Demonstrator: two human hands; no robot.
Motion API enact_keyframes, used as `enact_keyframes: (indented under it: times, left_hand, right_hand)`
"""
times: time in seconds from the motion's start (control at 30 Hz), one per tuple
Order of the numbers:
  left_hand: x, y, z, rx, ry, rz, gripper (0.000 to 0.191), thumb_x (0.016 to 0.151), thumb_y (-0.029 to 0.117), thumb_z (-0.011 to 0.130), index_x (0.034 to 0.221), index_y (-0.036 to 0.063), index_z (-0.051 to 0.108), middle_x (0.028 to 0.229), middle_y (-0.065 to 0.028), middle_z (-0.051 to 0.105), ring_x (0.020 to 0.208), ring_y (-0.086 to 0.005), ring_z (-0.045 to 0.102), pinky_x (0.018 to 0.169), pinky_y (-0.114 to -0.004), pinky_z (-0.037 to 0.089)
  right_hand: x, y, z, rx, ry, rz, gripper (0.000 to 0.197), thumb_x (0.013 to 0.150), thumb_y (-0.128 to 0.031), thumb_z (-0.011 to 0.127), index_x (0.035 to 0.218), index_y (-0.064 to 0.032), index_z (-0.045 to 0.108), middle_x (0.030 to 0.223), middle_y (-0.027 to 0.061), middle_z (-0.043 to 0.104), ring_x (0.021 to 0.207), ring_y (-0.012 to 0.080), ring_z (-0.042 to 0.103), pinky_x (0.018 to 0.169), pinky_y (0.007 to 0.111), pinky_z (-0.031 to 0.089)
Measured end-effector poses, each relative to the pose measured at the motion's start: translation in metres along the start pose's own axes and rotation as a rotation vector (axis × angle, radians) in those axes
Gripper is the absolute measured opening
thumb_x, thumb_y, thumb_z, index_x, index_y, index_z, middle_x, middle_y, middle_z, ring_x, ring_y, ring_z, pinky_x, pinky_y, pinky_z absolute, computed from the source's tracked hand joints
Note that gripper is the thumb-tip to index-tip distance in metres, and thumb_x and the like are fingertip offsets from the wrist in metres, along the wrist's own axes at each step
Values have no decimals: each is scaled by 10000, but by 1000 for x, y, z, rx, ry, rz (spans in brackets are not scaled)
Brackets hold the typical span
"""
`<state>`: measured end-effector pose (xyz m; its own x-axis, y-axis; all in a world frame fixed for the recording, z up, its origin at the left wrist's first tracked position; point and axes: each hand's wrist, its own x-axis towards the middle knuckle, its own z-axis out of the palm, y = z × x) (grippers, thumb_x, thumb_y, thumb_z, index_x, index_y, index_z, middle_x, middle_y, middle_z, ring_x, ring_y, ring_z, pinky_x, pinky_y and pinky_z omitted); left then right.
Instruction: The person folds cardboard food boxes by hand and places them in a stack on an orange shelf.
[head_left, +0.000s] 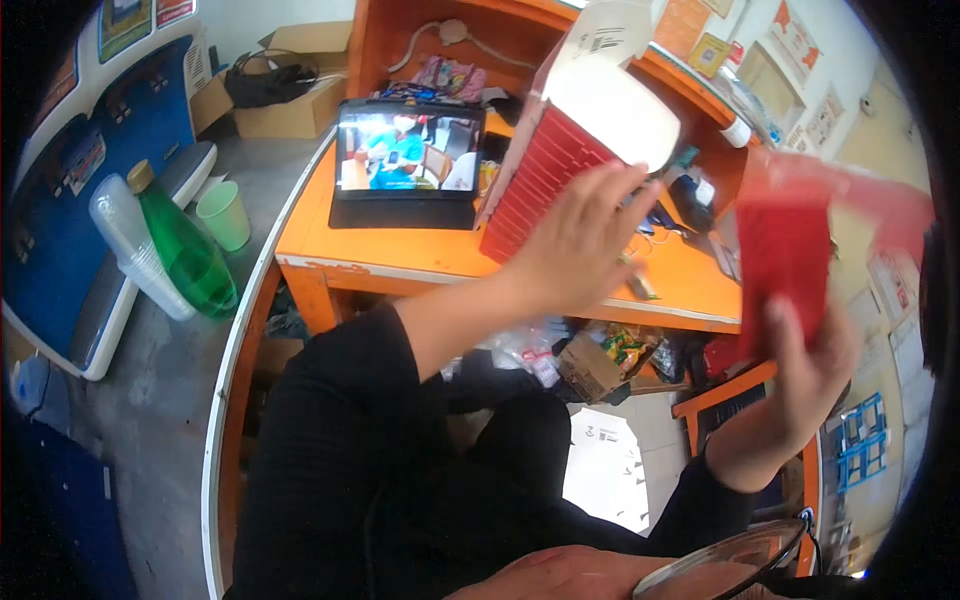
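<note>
A tall stack of nested red paper cartons (544, 169), white on the inside, leans on the orange desk (390, 251). My left hand (592, 232) is in front of the stack with its fingers apart. It is blurred, and I see nothing in its grasp; whether it touches the cartons is unclear. Off to the right, my right hand (814, 360) is raised, gripping a red paper carton (784, 262) by its lower end. Motion blurs this carton, and a pale red streak (862, 187) spreads behind it.
A tablet (409, 154) stands on the desk, left of the stack. A green bottle (184, 240), stacked plastic cups (150, 277) and a light green cup (225, 216) are further left. Below, a printed white sheet (606, 472) lies near my legs. An open cardboard box (592, 367) sits under the desktop.
</note>
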<state>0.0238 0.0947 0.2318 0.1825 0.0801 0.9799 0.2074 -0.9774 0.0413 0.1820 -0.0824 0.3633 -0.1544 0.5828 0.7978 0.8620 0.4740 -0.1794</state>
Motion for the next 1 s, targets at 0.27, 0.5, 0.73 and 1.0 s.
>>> enact_keyframes:
  times: [0.27, 0.5, 0.73, 1.0]
  left_hand:
    - [39, -54, -13, 453, 16, 121, 323, 791, 204, 676, 1086, 84, 620, 1124, -86, 579, 1058, -302, 506, 946, -423, 389]
    - [41, -46, -27, 453, 2, 23, 192, 771, 202, 695, 897, 88, 605, 902, -88, 582, 880, -299, 535, 818, -421, 409]
    - [41, -48, -27, 387, 41, -64, 150, 745, 159, 708, 848, 99, 617, 853, -61, 591, 859, -277, 549, 789, -411, 404]
    - [39, -56, -25, 277, 94, 0, 121, 703, 121, 705, 817, 105, 669, 853, -18, 614, 821, -259, 527, 791, -384, 399]
  right_hand:
    - [136, 18, 42, 403, -180, -124, 412, 828, -292, 729, 1058, 43, 658, 815, 40, 663, 696, 68, 593, 622, 200, 465]
    - [168, 52, 108, 242, -520, -85, 343, 843, -177, 720, 1090, 49, 646, 890, 46, 684, 779, 69, 596, 707, 249, 509]
    - [160, 40, 141, -183, -519, -229, 286, 802, -157, 689, 1057, -26, 684, 815, 194, 686, 702, 246, 669, 666, 332, 517]
    - [141, 35, 159, -290, -287, -274, 259, 854, -304, 609, 952, -88, 713, 790, 173, 678, 756, 355, 654, 691, 432, 512]
